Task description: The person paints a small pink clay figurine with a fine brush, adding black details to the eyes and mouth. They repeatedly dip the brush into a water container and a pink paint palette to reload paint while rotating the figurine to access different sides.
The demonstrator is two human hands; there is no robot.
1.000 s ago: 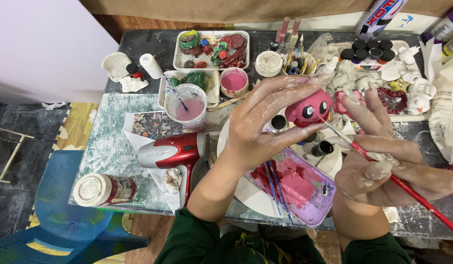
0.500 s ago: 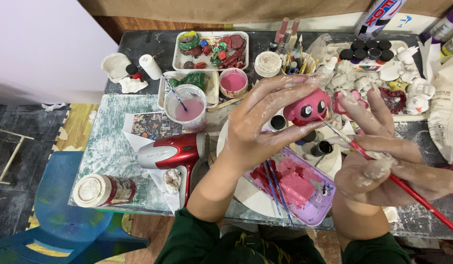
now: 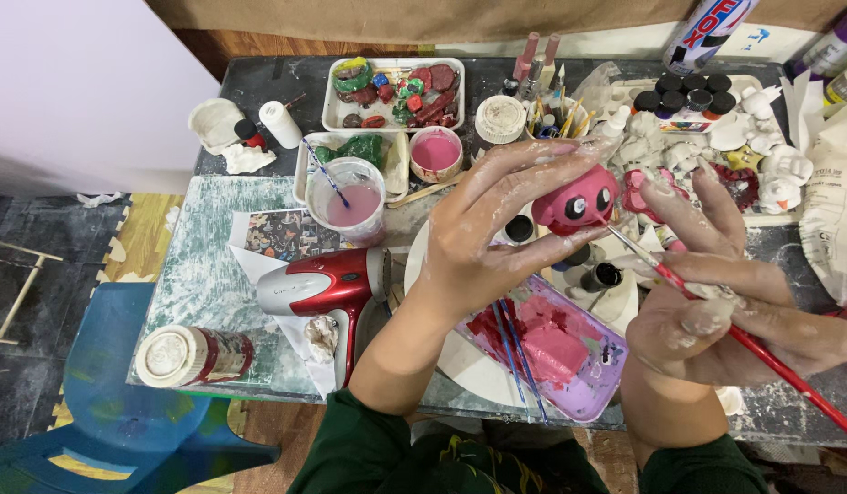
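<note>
My left hand [image 3: 497, 229] holds up a small pink clay figure [image 3: 577, 199] with two black-and-white eyes, pinched between thumb and fingertips above the table. My right hand [image 3: 725, 311] grips a red-handled paintbrush [image 3: 762, 352] whose thin tip touches the figure's lower right side. Both hands are smeared with white paint or clay. Under the hands lies a purple plastic tray [image 3: 570, 352] with pink and red paint and two thin brushes in it, resting on a white plate [image 3: 460, 357].
A red hair dryer [image 3: 327, 288] lies left of the plate. A cup of pink water [image 3: 350, 203], a pink paint pot [image 3: 436, 153], trays of painted pieces [image 3: 396, 91], small black paint pots [image 3: 689, 91], a tin [image 3: 190, 355] and a blue chair [image 3: 122, 412] surround the work.
The pink figure and my left hand have shifted slightly; the brush tip stays at the figure's side. Little else has moved.
</note>
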